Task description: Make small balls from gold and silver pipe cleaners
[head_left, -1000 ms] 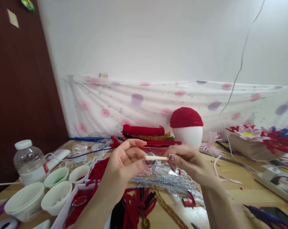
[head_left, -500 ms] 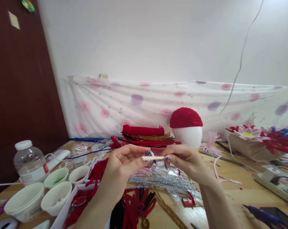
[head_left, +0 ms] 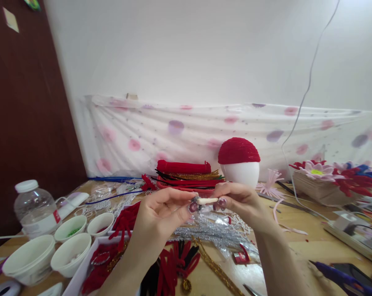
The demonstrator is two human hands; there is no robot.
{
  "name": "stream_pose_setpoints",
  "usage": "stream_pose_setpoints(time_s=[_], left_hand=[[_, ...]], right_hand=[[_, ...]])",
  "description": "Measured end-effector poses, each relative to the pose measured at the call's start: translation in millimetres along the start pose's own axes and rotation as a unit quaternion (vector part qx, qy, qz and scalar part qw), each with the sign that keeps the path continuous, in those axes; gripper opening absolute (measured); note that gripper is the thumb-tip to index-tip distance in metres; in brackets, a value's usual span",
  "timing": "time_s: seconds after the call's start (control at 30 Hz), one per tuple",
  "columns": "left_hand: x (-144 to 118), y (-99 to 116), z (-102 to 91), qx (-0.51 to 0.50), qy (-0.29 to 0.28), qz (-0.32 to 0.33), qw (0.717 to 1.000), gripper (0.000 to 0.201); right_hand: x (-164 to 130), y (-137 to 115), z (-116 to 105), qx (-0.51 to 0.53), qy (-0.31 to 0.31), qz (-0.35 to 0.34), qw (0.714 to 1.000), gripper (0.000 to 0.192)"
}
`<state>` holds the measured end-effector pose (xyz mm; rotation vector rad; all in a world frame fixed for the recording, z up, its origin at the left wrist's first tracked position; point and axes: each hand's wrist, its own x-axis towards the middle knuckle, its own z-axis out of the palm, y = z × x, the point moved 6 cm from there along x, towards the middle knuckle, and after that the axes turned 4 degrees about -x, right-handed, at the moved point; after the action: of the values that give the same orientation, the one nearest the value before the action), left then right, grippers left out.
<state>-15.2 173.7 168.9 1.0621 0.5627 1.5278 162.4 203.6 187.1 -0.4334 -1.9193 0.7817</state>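
Both hands are raised over the middle of the table, holding a short cream-white strip (head_left: 208, 201) level between them. My left hand (head_left: 163, 213) pinches its left end between thumb and finger, with a bit of silvery grey stuff at the fingertips. At the other end, my right hand (head_left: 240, 205) closes thumb and forefinger on the strip. Its exact kind is too small to make out. Below them lies a bundle of silver tinsel stems (head_left: 210, 234). Red and black fuzzy stems (head_left: 176, 263) hang nearer to me, beside a gold tinsel strand (head_left: 215, 265).
A white form with a red cap (head_left: 239, 151) stands at the back. Left are bowls (head_left: 28, 259), a water bottle (head_left: 36, 209) and a white box (head_left: 81, 267) of red pieces. On the right are fuzzy flowers (head_left: 317, 170), a power strip (head_left: 352, 242) and a blue glue gun (head_left: 337, 275).
The strip has turned and looks shorter, its right end now tilted slightly up. My left fingers have shifted right along it, closer to the right hand. The view has moved slightly.
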Motion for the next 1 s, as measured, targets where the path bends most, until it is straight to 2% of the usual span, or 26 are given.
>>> stream_pose_setpoints(time_s=[0.17, 0.37, 0.73, 1.0], left_hand=[[-2, -1, -0.8, 0.002, 0.003, -0.019, 1.0, 0.013], [-3, 0, -0.6, -0.003, -0.001, -0.03, 1.0, 0.014], [1, -12, -0.6, -0.037, 0.012, -0.044, 0.998, 0.013], [3, -11, -6.2, -0.029, 0.029, -0.034, 0.999, 0.014]], right_hand=[[2, 8, 5, 0.013, -0.027, 0.031, 0.999, 0.014], [1, 12, 7, 0.036, -0.032, 0.027, 0.998, 0.009], [3, 10, 8, 0.028, -0.015, 0.039, 0.999, 0.012], [3, 9, 6, -0.012, 0.007, 0.049, 0.999, 0.012]])
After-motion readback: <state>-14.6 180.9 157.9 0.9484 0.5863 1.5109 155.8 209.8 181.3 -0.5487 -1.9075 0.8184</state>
